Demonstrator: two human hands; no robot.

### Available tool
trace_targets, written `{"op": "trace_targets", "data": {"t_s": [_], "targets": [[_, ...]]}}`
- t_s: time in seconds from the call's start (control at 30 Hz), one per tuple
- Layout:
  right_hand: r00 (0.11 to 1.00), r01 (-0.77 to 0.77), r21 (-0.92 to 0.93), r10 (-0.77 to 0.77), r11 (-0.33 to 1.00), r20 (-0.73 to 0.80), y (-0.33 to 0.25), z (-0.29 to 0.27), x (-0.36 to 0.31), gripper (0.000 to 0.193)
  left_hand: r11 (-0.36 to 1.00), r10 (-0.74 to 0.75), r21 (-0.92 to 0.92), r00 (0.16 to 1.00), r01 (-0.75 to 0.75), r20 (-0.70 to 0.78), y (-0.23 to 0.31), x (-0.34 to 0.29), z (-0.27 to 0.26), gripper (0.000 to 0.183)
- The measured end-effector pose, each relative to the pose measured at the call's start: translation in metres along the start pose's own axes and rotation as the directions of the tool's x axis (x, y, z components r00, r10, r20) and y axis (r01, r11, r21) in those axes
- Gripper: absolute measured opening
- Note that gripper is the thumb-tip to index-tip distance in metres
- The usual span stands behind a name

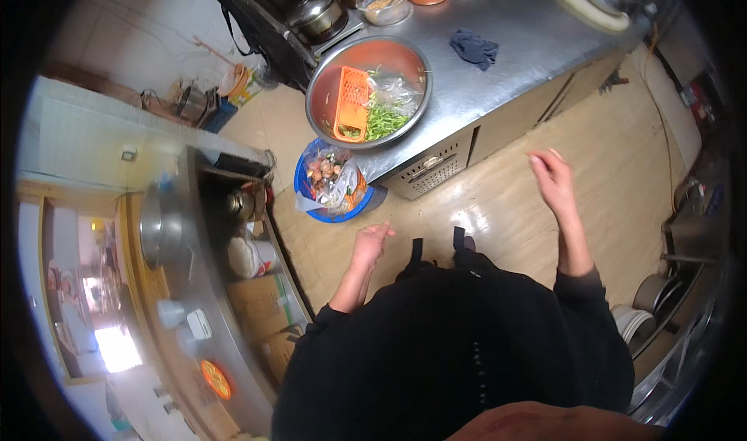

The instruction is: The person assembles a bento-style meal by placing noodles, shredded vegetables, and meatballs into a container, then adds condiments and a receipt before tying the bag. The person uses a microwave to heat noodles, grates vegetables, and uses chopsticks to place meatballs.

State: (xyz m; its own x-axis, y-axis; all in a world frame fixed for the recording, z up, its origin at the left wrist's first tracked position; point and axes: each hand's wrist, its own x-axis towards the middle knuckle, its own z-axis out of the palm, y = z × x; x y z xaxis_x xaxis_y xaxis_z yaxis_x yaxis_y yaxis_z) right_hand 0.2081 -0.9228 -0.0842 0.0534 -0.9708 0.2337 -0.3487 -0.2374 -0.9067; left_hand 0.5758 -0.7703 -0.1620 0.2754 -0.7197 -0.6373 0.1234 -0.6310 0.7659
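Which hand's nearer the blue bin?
Left. The left hand is close to the blue bin, below and slightly right of it in the picture, apart from it; the right hand is much farther off to its right.

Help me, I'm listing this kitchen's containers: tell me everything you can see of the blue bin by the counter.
The blue bin is round and open-topped, looks plastic, and appears to stand upright on the floor, beside the left end of the metal counter. Brown scraps and crumpled clear plastic fill it near the rim; pale plastic laps over the rim's near-left part. The left hand is close by but apart from it. Its base cannot be made out.
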Motion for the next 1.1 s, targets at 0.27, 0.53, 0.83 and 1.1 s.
{"op": "trace_targets", "data": {"t_s": [0.27, 0.53, 0.83, 1.1], "targets": [[0.725, 0.639, -0.332, -0.4, 0.694, 0.561, -0.002, 0.19, 0.18, 0.02, 0.992, 0.06, -0.096, 0.976, -0.081, -0.211, 0.058, 0.006, -0.001, 0.031], [0.635, 0.585, -0.411, -0.079, 0.7, 0.769, -0.008, 0.257, 0.242, 0.032, 0.791, 0.583, 0.384, 0.776, -0.476, -0.241, 0.157, 0.106, 0.027, 0.024], [0.659, 0.522, -0.14, -0.293, 0.841, 0.693, -0.025, 0.213, 0.254, 0.034, 0.51, 0.807, 0.796, 0.502, -0.324, -0.313, 0.229, 0.197, 0.062, 0.019], [0.633, 0.515, 0.267, -0.572, 0.814, 0.522, -0.024, 0.195, 0.261, 0.026, 0.682, 0.727, 0.635, 0.433, -0.364, -0.533, 0.263, 0.191, 0.097, 0.008]]}}
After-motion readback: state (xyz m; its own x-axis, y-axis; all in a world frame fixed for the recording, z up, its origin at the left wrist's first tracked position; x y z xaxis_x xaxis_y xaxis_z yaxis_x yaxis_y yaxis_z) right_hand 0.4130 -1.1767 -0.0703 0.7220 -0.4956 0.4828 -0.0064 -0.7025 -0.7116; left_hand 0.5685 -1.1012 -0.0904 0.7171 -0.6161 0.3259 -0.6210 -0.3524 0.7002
